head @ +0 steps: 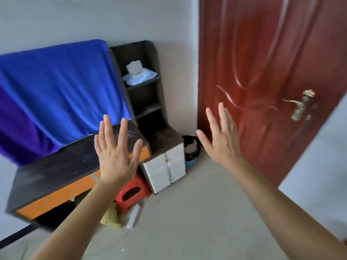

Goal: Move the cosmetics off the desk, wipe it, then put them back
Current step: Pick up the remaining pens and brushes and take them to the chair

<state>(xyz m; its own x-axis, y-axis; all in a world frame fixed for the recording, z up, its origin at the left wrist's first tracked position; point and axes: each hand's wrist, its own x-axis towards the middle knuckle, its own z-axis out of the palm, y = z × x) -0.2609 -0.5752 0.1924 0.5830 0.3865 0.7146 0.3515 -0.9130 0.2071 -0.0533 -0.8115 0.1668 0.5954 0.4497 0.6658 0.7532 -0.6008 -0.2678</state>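
Observation:
A dark, dusty desk with an orange front stands at the left, and I see no cosmetics on its top. My left hand is raised in front of the desk's right end, fingers spread and straight, holding nothing. My right hand is raised at the same height in front of the red door, fingers also straight and empty. A pack of tissues lies on the upper shelf of the dark shelf unit at the desk's far right.
A blue cloth covers what stands behind the desk. A white drawer cabinet, a dark bin and a red stool sit to the right and under the desk. The red door is on the right. Grey floor lies ahead.

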